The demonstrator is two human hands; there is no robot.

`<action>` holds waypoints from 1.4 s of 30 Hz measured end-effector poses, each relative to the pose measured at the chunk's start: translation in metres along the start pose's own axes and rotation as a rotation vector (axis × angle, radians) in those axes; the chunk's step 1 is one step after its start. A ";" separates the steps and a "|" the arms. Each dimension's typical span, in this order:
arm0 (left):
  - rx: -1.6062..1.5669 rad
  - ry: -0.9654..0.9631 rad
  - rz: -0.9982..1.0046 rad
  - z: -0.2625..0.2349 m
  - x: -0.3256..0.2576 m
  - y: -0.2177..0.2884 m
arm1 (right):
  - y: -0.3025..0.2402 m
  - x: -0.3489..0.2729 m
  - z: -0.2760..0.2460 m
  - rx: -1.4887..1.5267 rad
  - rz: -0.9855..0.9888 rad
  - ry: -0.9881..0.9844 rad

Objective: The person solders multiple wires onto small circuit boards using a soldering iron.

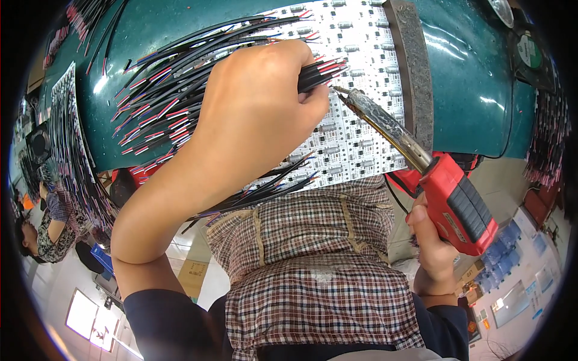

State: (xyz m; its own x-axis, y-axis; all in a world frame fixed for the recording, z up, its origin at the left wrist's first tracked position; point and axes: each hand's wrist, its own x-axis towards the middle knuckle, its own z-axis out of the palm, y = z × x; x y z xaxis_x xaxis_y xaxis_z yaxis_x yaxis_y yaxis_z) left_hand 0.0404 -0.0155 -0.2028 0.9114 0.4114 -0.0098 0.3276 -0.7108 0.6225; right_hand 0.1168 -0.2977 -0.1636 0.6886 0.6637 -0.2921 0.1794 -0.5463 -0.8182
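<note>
A glossy dark green surface [469, 90] curves across the upper part of the view. A long grey strip [412, 66], rough like sponge, lies on it beside the white panel. At the top right corner sits a small black fan [530, 51] with a green round label. A checked apron [313, 265] in brown, white and dark lines covers the lap below. More loose black wires [84, 15] lie at the top left. At the far left another person [48, 231] in a patterned top sits low. Blue trays [503, 253] lie at the lower right.
</note>
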 end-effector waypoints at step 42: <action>0.023 -0.017 0.013 -0.016 -0.020 0.014 | 0.008 -0.009 0.004 0.142 0.043 0.057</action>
State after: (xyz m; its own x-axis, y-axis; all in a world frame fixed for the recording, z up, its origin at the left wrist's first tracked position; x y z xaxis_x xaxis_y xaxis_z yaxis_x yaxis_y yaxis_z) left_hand 0.0229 -0.0245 -0.1810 0.9197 0.3924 -0.0152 0.3211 -0.7292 0.6042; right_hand 0.1089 -0.3064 -0.1695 0.7328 0.6090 -0.3035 0.0503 -0.4933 -0.8684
